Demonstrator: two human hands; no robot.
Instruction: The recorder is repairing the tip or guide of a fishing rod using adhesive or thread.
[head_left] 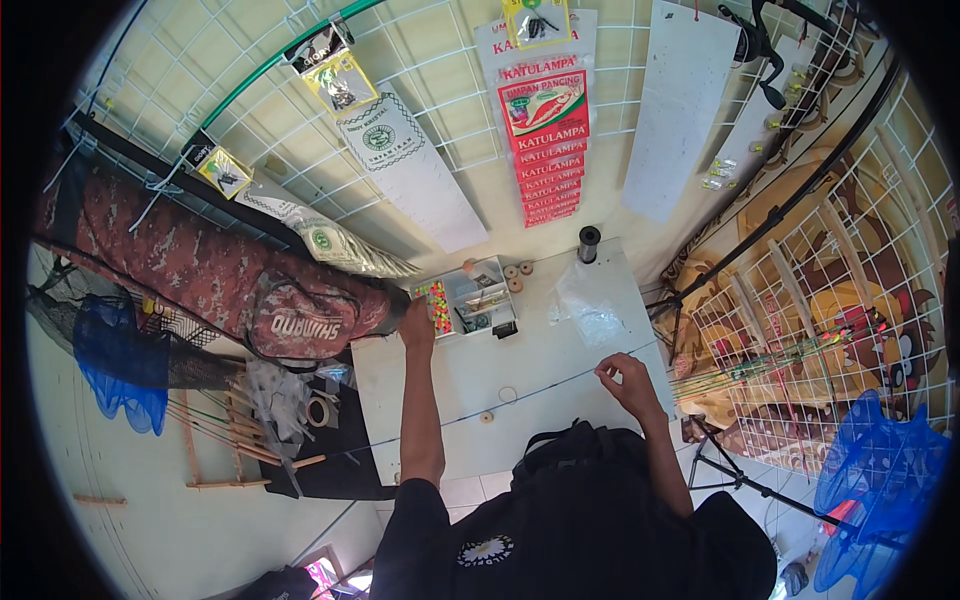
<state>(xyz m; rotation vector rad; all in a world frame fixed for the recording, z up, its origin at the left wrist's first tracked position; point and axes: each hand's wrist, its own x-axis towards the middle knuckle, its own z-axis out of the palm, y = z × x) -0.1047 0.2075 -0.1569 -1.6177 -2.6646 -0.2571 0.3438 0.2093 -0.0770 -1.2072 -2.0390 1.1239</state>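
My left hand (416,324) reaches to the left edge of a white compartment box (460,331), beside the section of bright red, yellow and green small pieces (438,305). Its fingertips are too small and partly hidden to read. Over the right part of the white table, my right hand (627,384) is closed in a pinch on a thin dark-blue fishing rod (460,407). The rod slants across the table from lower left to upper right, with a wooden handle (310,461) at its left end.
On the white table (440,450) lie a small round wooden piece (487,417), a thin ring (508,394), a clear plastic bag (597,315) and a dark spool (589,244). A camouflage rod bag (230,265) borders the left; wire racks stand behind and right.
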